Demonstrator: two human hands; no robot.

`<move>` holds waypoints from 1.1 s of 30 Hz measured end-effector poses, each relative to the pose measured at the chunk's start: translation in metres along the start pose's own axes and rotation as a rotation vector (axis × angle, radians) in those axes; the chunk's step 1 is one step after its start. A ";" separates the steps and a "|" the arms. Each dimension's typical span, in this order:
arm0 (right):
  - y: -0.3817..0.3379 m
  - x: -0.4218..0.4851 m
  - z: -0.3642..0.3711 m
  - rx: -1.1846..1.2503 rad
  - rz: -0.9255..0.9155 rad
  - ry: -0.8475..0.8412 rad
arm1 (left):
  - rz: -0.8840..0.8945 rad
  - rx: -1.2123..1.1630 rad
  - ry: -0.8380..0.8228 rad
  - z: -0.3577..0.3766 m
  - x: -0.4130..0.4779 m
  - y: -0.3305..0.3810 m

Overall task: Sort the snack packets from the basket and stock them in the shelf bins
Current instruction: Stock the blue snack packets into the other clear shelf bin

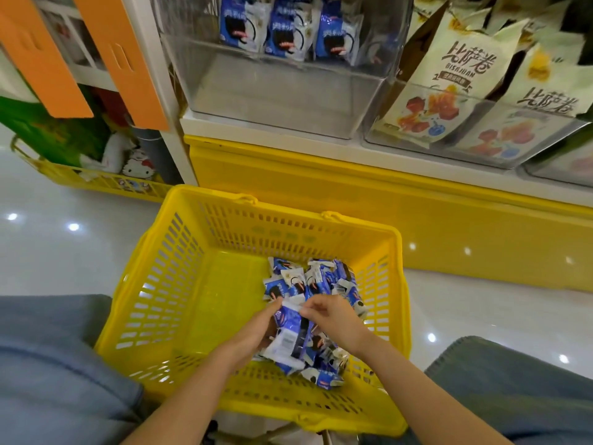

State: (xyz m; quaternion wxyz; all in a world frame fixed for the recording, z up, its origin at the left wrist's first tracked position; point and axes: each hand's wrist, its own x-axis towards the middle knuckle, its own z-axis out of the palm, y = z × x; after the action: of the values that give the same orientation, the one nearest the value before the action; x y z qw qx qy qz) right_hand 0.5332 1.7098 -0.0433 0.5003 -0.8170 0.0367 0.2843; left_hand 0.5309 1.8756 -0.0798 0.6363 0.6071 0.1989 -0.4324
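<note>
The yellow basket (pixel 167 284) sits on the floor just in front of the shelf, its walls slotted all round. Its left half shows bare bottom — the blue-and-white snack packets (pixel 316 281) lie heaped along the right side, small and crinkled, facing every way. At the near end of that heap a bunch of packets (pixel 290 332) is gripped from the left by the left hand (pixel 256 332) and pinched at its top edge by the right hand (pixel 332 316). Up on the shelf, the clear bin (pixel 272 91) has three matching upright packets (pixel 284 30) standing side by side at its back. The neighbouring bin (pixel 481 142) to its right holds cream packets (pixel 449 75) printed with fruit — they lean against one another.
</note>
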 end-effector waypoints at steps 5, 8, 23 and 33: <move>0.003 0.004 0.004 0.009 -0.018 0.210 | 0.073 0.094 -0.115 0.009 -0.015 0.004; 0.001 0.009 0.005 0.275 0.045 0.276 | 0.164 0.120 0.026 0.009 -0.009 0.005; 0.093 -0.008 0.024 -0.501 0.535 -0.456 | 0.115 0.063 0.220 -0.004 0.002 -0.002; 0.056 -0.004 -0.003 -0.344 0.382 -0.236 | 0.084 0.066 0.226 -0.014 0.000 0.009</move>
State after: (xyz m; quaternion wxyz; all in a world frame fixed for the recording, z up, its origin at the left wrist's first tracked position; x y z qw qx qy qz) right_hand 0.5119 1.6792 -0.0849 0.2924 -0.8293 0.0828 0.4688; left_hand 0.5418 1.8882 -0.0774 0.6072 0.6803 0.2293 -0.3404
